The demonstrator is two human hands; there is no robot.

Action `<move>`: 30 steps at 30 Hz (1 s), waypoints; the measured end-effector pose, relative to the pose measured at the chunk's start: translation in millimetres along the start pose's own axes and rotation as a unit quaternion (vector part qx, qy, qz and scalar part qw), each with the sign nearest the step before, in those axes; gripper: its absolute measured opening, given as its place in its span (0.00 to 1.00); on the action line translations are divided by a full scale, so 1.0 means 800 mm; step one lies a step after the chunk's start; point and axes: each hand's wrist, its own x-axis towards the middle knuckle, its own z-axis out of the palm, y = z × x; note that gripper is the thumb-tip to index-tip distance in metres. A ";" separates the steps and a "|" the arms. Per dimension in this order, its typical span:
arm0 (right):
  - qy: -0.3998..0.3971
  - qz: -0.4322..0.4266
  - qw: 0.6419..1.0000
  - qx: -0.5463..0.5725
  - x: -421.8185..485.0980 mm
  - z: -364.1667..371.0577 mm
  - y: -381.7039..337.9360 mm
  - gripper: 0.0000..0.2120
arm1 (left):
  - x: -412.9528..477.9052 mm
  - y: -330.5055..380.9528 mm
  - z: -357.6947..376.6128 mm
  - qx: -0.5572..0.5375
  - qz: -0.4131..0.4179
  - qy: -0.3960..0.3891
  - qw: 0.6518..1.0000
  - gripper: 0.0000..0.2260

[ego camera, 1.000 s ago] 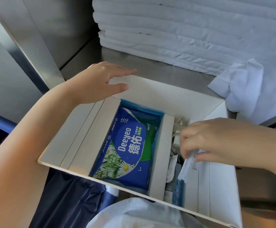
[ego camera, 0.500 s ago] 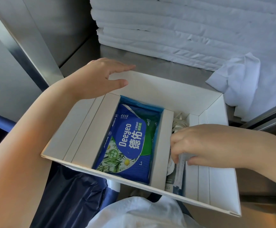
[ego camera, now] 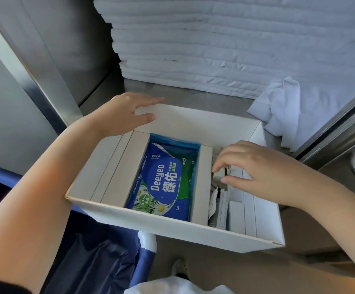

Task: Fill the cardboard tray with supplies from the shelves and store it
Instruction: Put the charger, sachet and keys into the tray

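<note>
Tray (ego camera: 193,232) sits at the front edge of the shelf (ego camera: 172,98), near side overhanging, long axis left to right. Left hand (ego camera: 119,115) rests on the far-left corner, fingers straight along the far wall's top, thumb apart on its inner face. Right hand (ego camera: 257,166) reaches into the right compartment, fingertips and thumb pinching a small white item (ego camera: 219,177) directly beneath them, beside the divider. Sachets (ego camera: 220,205) lie at that compartment's near end. Wipes pack (ego camera: 164,181) fills the middle compartment, long axis near to far. Next move probably turns on the right hand, which is nearer: seat the item downward.
</note>
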 end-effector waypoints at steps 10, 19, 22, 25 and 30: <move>0.187 0.100 0.968 0.136 -0.096 0.057 -0.059 0.27 | -0.003 0.004 -0.001 0.002 -0.008 0.000 1.000 0.22; 0.278 0.152 0.940 0.129 -0.103 0.097 -0.092 0.31 | -0.015 0.002 0.003 0.002 0.010 0.036 0.999 0.22; 0.287 0.164 0.934 0.138 -0.100 0.099 -0.091 0.33 | -0.017 0.005 0.003 0.003 0.009 0.031 0.999 0.22; 0.289 0.169 0.932 0.135 -0.101 0.103 -0.091 0.36 | -0.030 0.009 -0.001 -0.043 0.007 0.068 0.997 0.21; 0.306 0.173 0.923 0.159 -0.099 0.103 -0.089 0.36 | -0.096 0.016 -0.007 -0.128 -0.029 0.094 0.987 0.24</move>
